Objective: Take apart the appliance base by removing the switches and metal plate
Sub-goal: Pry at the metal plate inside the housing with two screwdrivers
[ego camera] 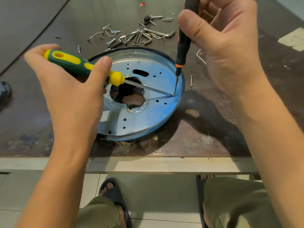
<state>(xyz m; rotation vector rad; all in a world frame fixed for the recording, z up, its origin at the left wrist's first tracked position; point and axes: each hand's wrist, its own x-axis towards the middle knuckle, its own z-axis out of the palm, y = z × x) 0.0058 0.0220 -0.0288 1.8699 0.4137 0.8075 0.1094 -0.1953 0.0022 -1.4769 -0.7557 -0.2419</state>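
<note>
While the round metal plate (144, 116) lies flat on the dark counter (205, 129), close to the front edge, two tools meet on top of it. The left hand (65, 86) has its fingers and thumb wrapped round the green and yellow screwdriver (74, 63). This tool lies low and slanted, and its thin shaft goes across the big jagged hole (130, 94) in the middle of the plate. The right hand (230, 51) pinches the black and orange screwdriver (183, 41) with its thumb and fingers and holds it almost straight up. Both tips come together at one spot on the plate, near its right rim. I cannot tell if a screw sits under them.

The plate looks shiny and blue, with many small round holes and one long slot. A dark band runs round its edge.

Behind the plate lie a bunch of bent hex keys (143, 37) and a scatter of loose screws (107, 32). One more screw (191, 80) lies just beside the plate on the right, and a white wire (199, 55) lies near it.
</note>
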